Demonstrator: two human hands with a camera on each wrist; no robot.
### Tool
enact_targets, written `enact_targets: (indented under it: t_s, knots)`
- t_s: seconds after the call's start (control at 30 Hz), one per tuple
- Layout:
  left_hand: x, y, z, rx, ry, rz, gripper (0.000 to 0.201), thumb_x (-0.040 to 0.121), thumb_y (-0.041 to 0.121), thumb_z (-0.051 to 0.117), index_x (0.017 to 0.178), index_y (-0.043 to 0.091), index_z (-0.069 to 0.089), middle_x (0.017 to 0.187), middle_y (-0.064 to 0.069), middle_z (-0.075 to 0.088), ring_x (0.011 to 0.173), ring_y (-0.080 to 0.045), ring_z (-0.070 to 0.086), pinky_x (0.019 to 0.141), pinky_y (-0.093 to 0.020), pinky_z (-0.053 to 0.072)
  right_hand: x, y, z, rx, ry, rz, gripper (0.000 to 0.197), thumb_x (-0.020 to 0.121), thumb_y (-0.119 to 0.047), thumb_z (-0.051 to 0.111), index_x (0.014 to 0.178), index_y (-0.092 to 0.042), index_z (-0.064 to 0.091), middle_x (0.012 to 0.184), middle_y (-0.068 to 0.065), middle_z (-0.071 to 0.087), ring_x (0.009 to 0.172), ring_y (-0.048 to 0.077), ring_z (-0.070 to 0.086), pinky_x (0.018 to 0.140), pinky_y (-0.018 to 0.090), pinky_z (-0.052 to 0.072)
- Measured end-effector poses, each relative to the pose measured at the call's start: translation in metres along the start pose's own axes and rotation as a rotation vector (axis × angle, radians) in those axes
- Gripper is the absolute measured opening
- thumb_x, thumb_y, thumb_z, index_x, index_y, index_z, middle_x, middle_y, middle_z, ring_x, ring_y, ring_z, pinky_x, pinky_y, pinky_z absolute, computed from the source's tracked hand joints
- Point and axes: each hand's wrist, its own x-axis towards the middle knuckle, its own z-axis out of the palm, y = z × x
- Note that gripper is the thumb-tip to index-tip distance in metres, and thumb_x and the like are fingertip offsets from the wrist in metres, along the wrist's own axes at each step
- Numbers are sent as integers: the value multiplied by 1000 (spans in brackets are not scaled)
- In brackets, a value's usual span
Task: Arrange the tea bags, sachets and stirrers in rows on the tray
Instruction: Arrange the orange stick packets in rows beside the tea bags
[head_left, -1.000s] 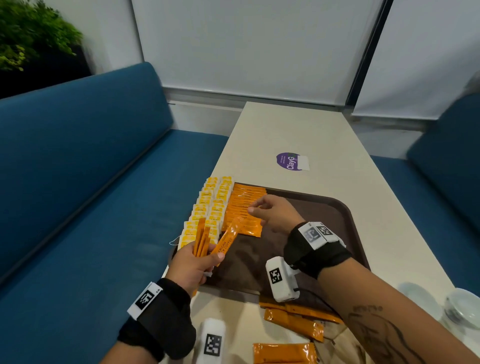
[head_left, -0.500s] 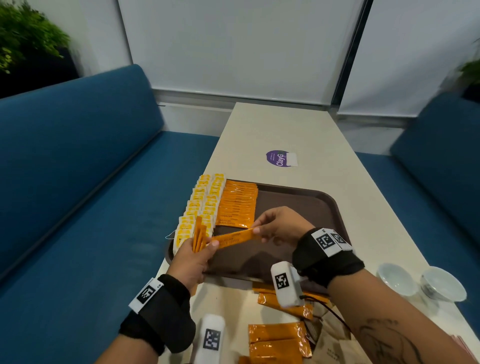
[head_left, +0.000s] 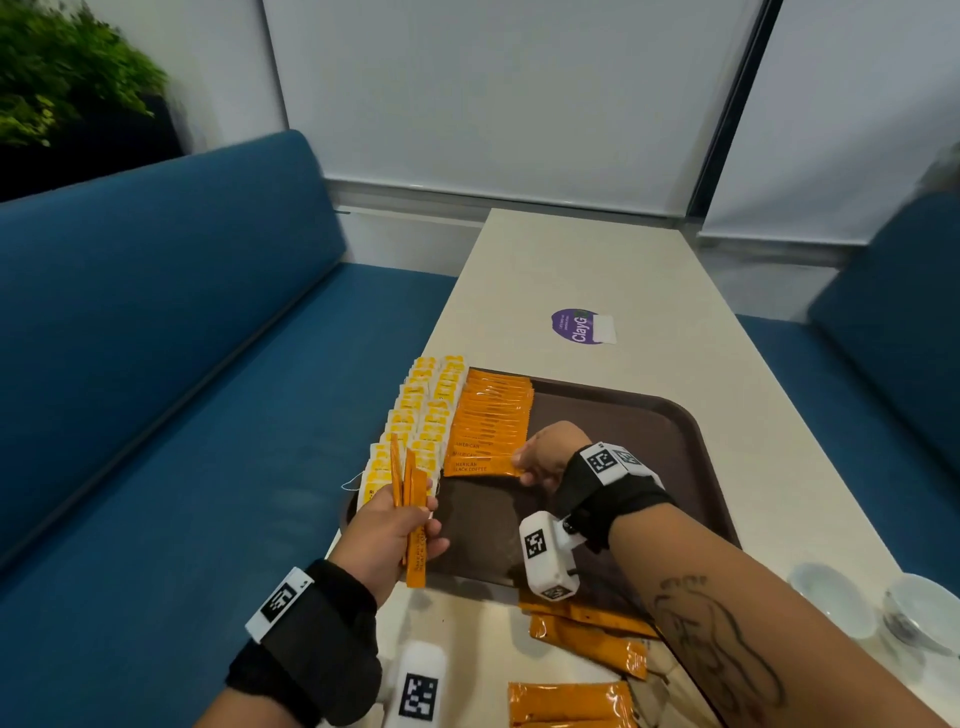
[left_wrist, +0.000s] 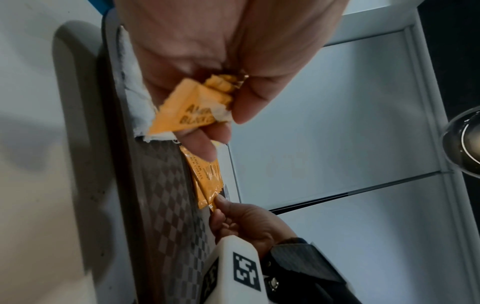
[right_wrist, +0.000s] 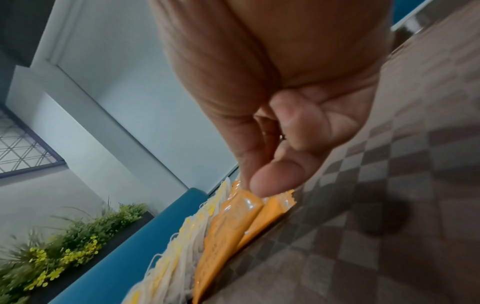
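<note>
A brown tray (head_left: 670, 431) lies on the table. Along its left side run two rows of yellow-and-white tea bags (head_left: 426, 410) and a row of overlapping orange coffee sachets (head_left: 493, 421). My right hand (head_left: 543, 460) pinches the right end of the nearest sachet (head_left: 485, 467) of that row, down on the tray; the right wrist view shows thumb and finger on the sachet (right_wrist: 233, 216). My left hand (head_left: 389, 530) grips a small bundle of orange sachets (head_left: 413, 499), held upright over the tray's near left corner; their ends show in the left wrist view (left_wrist: 192, 109).
More orange sachets (head_left: 587, 639) lie loose on the table in front of the tray. Two small white cups (head_left: 831, 597) stand at the right edge. A purple sticker (head_left: 576, 325) marks the table beyond the tray. Blue benches flank the table.
My right hand took one sachet from the left hand's bundle, carried it to the tray and set it at the near end of the orange row. The left hand stayed put.
</note>
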Motion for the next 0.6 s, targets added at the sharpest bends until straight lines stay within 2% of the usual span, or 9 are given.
enact_targets:
  t_s: [0.1,0.13,0.23,0.3,0.37,0.47,0.53,0.6]
  knots:
    - [4,-2,0,-5,10,-3,22,96,1,44,113,8,56,92,-8,60,77,-21,60,80,-40,54,8,-6,3,15,20,42,20,97,-17,51,77,-13,54,69,1,57,56,8,50,52,21,36]
    - [4,-2,0,-3,12,-3,22,96,2,44,113,7,56,93,-9,61,78,-22,61,79,-40,55,11,-8,4,-19,4,67,19,97,-20,51,79,-14,53,67,-1,57,54,8,48,52,22,37]
    - [6,-1,1,-5,16,8,19,96,3,45,111,7,56,93,-10,63,77,-22,63,67,-32,59,18,-8,6,-102,-24,87,19,97,-29,51,88,-13,54,54,-5,62,56,9,48,63,24,36]
    - [6,0,3,-14,26,22,16,95,3,46,106,8,56,92,-11,64,76,-23,64,59,-28,59,24,-3,4,-54,-2,48,16,94,-24,58,89,-9,58,60,0,65,61,11,54,65,25,38]
    - [5,0,6,-13,32,35,13,95,4,47,100,10,57,90,-12,65,76,-23,65,58,-27,58,23,2,3,-5,20,16,12,90,-17,63,85,-7,60,68,4,66,63,11,60,57,22,40]
    - [4,0,7,-4,36,46,11,95,8,47,95,13,57,88,-13,65,75,-25,65,58,-29,58,25,2,2,23,26,20,11,88,-11,65,81,-5,59,71,6,65,47,9,62,36,17,39]
    - [3,-1,7,17,40,51,9,96,11,47,95,14,56,87,-13,65,73,-25,65,55,-29,58,22,-1,2,-5,30,43,12,89,-12,64,83,-5,57,73,6,66,40,7,61,31,12,37]
    - [2,0,8,30,39,51,8,96,13,46,97,15,55,85,-13,65,70,-25,65,52,-30,58,23,-1,1,-56,44,35,13,89,-13,64,82,-6,57,74,4,65,40,6,61,31,11,37]
